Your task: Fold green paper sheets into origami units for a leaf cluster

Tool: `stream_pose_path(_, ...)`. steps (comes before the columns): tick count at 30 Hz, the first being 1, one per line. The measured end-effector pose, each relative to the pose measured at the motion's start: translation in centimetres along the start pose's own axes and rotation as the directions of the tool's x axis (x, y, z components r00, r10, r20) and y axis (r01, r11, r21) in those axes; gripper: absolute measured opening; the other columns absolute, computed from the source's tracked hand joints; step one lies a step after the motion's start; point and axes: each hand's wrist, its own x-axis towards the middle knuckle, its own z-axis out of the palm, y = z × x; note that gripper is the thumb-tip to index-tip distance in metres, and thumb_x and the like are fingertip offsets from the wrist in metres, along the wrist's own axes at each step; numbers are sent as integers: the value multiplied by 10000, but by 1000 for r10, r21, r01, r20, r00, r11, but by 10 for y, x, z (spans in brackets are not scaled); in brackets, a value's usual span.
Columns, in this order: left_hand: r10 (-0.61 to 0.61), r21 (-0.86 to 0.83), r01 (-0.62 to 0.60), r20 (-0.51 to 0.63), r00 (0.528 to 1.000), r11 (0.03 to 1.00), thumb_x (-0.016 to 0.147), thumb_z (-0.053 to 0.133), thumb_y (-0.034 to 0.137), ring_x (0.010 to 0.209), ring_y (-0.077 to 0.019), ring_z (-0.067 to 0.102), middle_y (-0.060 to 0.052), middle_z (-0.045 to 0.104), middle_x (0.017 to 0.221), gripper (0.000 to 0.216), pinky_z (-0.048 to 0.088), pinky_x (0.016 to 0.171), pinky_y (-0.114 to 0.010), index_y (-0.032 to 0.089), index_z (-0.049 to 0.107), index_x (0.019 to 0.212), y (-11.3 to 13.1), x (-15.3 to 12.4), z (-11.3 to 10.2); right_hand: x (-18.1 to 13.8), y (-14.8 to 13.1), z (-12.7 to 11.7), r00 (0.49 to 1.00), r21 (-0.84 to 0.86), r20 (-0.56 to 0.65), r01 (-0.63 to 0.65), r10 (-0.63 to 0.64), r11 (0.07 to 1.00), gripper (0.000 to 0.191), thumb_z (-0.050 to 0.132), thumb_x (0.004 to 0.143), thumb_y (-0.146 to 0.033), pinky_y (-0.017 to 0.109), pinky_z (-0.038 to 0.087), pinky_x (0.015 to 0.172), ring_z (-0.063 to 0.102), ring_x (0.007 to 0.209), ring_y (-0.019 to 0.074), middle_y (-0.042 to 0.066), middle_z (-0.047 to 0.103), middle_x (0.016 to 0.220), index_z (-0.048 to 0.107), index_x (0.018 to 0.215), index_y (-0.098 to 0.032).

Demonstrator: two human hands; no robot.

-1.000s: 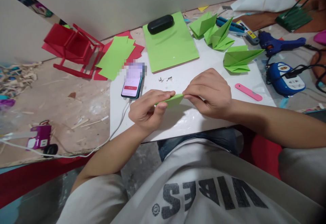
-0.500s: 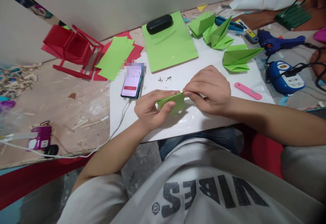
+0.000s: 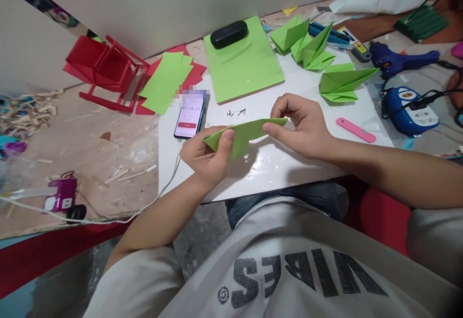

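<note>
A folded piece of green paper (image 3: 244, 137) is stretched between my two hands, just above the white board (image 3: 267, 173). My left hand (image 3: 208, 154) grips its left end, the thumb on the near face and the fingers behind. My right hand (image 3: 302, 125) pinches the right end between thumb and curled fingers. The paper's long upper edge runs from one hand to the other, tilted slightly up to the right. Behind my right hand stand folded green paper shapes (image 3: 338, 84) with pointed flaps.
A phone (image 3: 190, 115) with a white cable lies left of the paper. Farther back are a green pad (image 3: 246, 72) bearing a black case (image 3: 229, 34), loose green sheets (image 3: 166, 79) and a red model chair (image 3: 104, 72). A pink cutter (image 3: 356, 130) and blue glue gun (image 3: 401, 60) lie right.
My left hand has shifted left and my right hand has turned, its fingers now behind the paper's right end. More of the green paper shows between the hands.
</note>
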Motion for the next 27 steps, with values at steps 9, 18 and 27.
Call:
stream_pose_path(9,-5,99,17,-115,993,995,1048,895,684,575,-121,655,29,722,680,499,521,566,-271,223,840,865,-1,4,0,0,5,0,991,20,70,-114,113,993,525,995,954,-657,333,516,750,587,807,162,-15,683,890,672,969,-243)
stream_pose_path(18,-105,-2,106,-191,976,994,1040,921,689,616,-113,628,36,708,710,494,551,622,-280,225,847,889,-14,6,10,-4,18,0,973,-7,170,-159,158,987,486,963,972,-593,315,465,675,583,743,147,-31,679,820,629,906,-246)
stream_pose_path(27,19,-54,-21,-40,999,998,1140,854,485,739,-175,804,-26,842,828,320,648,700,-323,247,895,930,-2,-4,14,-13,-2,5,855,-174,456,358,-248,917,312,790,1094,-516,342,458,804,661,838,193,25,774,942,656,1016,-246)
